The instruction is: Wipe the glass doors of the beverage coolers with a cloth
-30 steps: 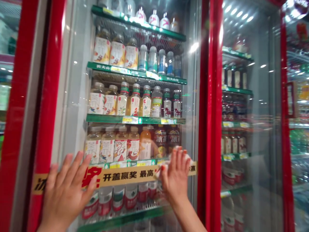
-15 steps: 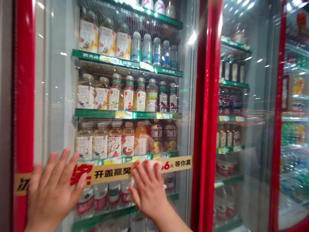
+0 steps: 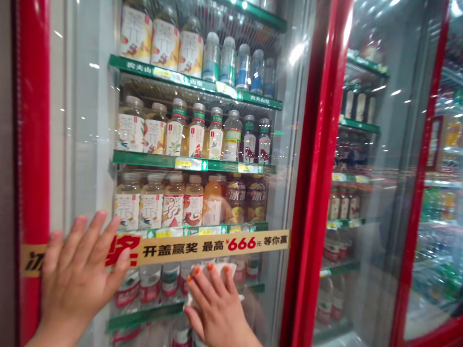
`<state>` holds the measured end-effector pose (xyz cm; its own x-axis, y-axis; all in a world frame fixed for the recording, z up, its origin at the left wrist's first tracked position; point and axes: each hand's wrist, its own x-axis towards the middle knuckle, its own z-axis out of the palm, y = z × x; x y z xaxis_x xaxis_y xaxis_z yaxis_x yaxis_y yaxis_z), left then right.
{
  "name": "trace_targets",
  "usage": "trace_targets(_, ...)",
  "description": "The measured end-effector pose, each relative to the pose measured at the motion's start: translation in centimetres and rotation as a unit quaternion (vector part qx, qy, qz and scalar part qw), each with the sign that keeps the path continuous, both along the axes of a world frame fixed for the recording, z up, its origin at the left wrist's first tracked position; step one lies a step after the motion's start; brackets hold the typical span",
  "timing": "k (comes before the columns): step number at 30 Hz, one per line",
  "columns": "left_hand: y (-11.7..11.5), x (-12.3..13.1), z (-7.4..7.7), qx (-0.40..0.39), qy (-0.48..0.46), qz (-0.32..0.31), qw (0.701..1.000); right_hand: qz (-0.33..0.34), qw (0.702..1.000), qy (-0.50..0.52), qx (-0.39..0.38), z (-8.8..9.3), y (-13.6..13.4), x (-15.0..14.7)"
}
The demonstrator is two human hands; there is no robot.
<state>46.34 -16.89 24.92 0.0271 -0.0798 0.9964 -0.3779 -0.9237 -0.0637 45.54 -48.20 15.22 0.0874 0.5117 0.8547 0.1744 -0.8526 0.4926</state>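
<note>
My left hand (image 3: 79, 270) lies spread over the left side of the glass door (image 3: 87, 159), next to the red frame, covering part of the tan printed strip (image 3: 213, 246). Under the fingers of my right hand (image 3: 217, 306) is a white cloth or tissue (image 3: 228, 271), held flat against the glass just below the strip. Its edges stick out beyond my fingertips and thumb. Most of it is hidden by the hand. Behind the glass, bottles with red-and-white labels (image 3: 150, 289) stand close to both hands.
Tea and juice bottles (image 3: 130, 207) fill several green-edged shelves (image 3: 195, 161). A red upright (image 3: 314, 193) separates this door from another drinks cooler on the right, with bottles (image 3: 349, 202). A further red-framed cooler (image 3: 419, 202) stands at the far right. Lights reflect in the glass.
My right hand and the white cloth have slid down and slightly left, off the tan strip, uncovering its printed number. My left hand stays spread in place. The view has shifted a little.
</note>
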Motion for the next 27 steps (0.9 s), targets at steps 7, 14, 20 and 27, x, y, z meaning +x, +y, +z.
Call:
trace_targets(7, -0.2, -0.5, 0.3, 0.029, -0.013, 0.057, 0.998, -0.064, 0.962, 0.009, 0.267, -0.2, -5.3, 0.6)
trace_targets(14, -0.2, -0.4, 0.2, 0.029, -0.024, 0.066, 0.997, 0.032, 0.998, 0.016, 0.042, -0.7, 2.0, 0.2)
trace_targets(20, -0.1, -0.3, 0.3, 0.034, -0.012, 0.065, 0.997, -0.030, 0.968, 0.019, 0.250, -1.0, -4.7, 1.0)
trace_targets(27, 0.1, -0.5, 0.2, 0.027, -0.004, 0.065, 0.998, 0.006, 0.995, 0.021, 0.102, 3.7, -0.5, 0.4)
